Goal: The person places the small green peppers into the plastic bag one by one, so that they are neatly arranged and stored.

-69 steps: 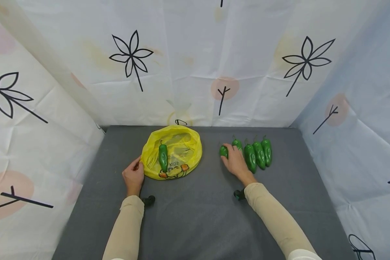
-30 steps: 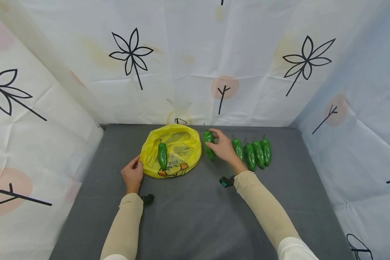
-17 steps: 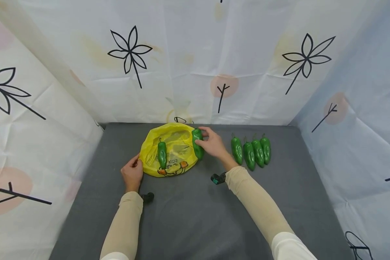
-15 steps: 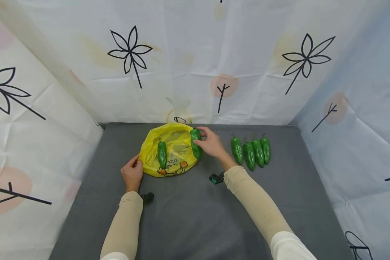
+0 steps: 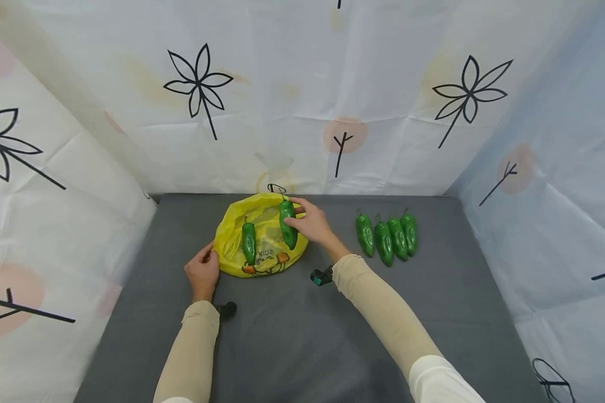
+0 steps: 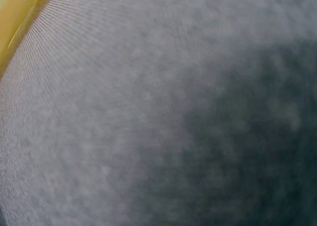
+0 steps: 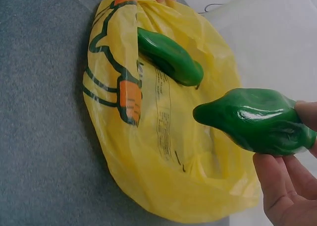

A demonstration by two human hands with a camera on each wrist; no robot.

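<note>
A yellow plastic bag (image 5: pixel 227 252) lies on the table with its mouth spread wide and its rim rolled down. My left hand (image 5: pixel 202 274) pinches the bag's left edge. Between the thumb and fingers of my right hand (image 5: pixel 312 224) is a green pepper (image 5: pixel 288 224), held over the right part of the bag's opening. In the right wrist view this pepper (image 7: pixel 252 119) hangs apart from another green pepper (image 7: pixel 171 57), which lies inside the bag. The left wrist view catches just a corner of the bag (image 6: pixel 15 18).
Several more green peppers (image 5: pixel 384 240) lie side by side on the grey table (image 5: pixel 282 347), right of the bag. White cloth walls (image 5: pixel 292 101) with printed flowers enclose the table at the back and both sides.
My right hand has picked up a pepper from the row and carried it left, over the bag's opening. My left hand stays at the bag's edge.
</note>
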